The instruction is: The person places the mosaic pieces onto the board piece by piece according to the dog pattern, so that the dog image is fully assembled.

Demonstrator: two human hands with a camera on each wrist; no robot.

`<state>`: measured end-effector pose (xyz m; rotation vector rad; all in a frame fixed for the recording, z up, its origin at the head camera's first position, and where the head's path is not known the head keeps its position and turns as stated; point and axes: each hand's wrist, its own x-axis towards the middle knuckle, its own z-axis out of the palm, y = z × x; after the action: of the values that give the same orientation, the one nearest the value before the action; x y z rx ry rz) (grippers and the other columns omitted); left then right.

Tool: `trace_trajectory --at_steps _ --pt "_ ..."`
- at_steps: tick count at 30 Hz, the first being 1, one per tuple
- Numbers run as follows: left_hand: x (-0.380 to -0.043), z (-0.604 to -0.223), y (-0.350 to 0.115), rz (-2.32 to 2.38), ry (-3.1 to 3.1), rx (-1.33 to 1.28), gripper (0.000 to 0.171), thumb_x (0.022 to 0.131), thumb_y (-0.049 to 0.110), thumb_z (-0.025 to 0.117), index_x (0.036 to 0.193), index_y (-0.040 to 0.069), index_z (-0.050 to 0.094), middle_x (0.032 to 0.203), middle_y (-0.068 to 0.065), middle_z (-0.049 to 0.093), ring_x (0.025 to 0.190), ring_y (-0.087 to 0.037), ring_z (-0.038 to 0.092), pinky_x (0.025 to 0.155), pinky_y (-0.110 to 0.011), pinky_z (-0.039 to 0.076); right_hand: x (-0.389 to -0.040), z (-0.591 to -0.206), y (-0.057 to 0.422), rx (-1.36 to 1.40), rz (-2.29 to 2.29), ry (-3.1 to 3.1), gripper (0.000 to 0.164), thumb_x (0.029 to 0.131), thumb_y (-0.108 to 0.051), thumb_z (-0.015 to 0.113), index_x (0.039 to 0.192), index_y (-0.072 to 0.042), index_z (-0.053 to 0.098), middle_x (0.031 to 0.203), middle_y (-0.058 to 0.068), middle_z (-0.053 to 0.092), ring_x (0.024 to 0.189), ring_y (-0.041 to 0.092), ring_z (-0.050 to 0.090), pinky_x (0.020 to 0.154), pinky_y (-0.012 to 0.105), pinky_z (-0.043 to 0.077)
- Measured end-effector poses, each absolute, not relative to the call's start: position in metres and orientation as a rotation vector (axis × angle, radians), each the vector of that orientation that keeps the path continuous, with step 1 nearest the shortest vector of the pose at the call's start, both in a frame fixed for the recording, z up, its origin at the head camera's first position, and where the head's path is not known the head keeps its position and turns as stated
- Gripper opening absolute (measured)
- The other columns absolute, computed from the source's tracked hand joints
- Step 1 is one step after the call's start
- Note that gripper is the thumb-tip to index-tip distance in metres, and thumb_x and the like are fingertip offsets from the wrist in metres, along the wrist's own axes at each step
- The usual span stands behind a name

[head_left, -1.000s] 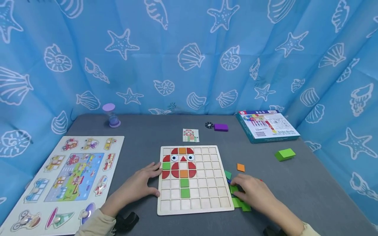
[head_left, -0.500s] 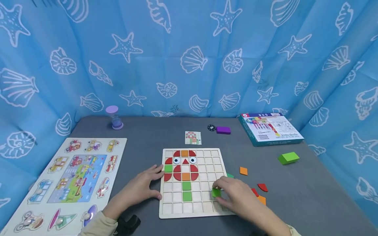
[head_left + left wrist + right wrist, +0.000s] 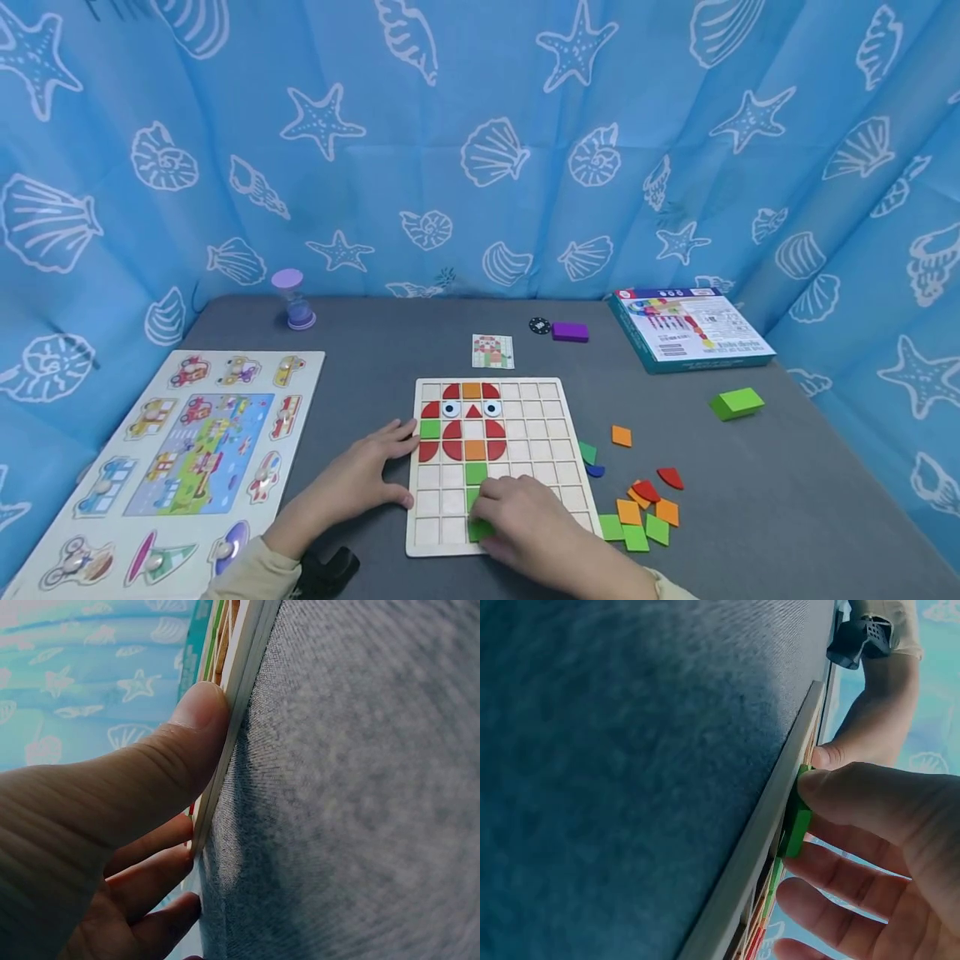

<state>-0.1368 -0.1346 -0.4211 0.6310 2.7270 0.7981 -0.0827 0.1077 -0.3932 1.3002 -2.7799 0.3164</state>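
Green tile partly behind the right hand, fine print on the box too small.

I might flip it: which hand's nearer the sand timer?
Left. The left hand, touching the grid board, is in front and right of the sand timer; the right hand, over the board, is farther both ways.

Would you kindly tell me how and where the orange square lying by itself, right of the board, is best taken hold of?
I'd pinch the orange square by two opposite edges, probably coming down from above with the right hand once it has let go of its green tile. The square looks thin and lies flat on the table, and no other piece touches its edges.
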Motion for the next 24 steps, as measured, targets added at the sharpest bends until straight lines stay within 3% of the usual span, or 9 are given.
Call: trace_trajectory --at_steps 5,11,16,24 --pt "-0.136 -0.421 -0.135 0.809 2.719 0.631 0.078 0.061 0.038 0.077 0.129 0.014 0.048 0.14 -0.001 0.036 0.132 -0.026 0.025 0.1 -0.049 0.028 -0.082 -0.395 0.103 1.31 0.349 -2.773 0.017 0.069 -0.024 0.074 0.084 -0.024 0.064 0.079 -0.014 0.05 0.067 -0.001 0.047 0.056 0.014 0.034" --pt "-0.135 -0.42 -0.133 0.81 2.721 0.618 0.078 0.061 0.038 0.078 0.129 0.014 0.048 0.14 -0.001 0.036 0.132 -0.026 0.025 0.1 -0.05 0.028 -0.084 -0.391 0.113 1.299 0.449 -2.876 0.023 0.073 -0.03 0.071 0.095 -0.024 0.065 0.088 -0.014 0.053 0.073 -0.002 0.05 0.065 0.017 0.043" --pt "-0.135 -0.419 -0.132 0.814 2.719 0.613 0.078 0.061 0.037 0.078 0.129 0.014 0.048 0.14 -0.001 0.036 0.132 -0.025 0.024 0.1 -0.05 0.027 -0.088 -0.377 0.143 1.081 0.426 -3.008 0.03 0.075 -0.034 0.069 0.102 -0.024 0.065 0.098 -0.01 0.056 0.082 0.003 0.052 0.071 0.025 0.048" --pt "-0.136 -0.42 -0.133 0.832 2.734 0.624 0.078 0.059 0.034 0.079 0.128 0.013 0.049 0.14 -0.001 0.036 0.132 -0.025 0.025 0.101 -0.048 0.028 -0.105 -0.366 0.205 0.732 0.327 -2.904 0.029 0.068 -0.024 0.076 0.095 -0.017 0.065 0.097 -0.007 0.056 0.08 0.008 0.057 0.061 0.023 0.048"
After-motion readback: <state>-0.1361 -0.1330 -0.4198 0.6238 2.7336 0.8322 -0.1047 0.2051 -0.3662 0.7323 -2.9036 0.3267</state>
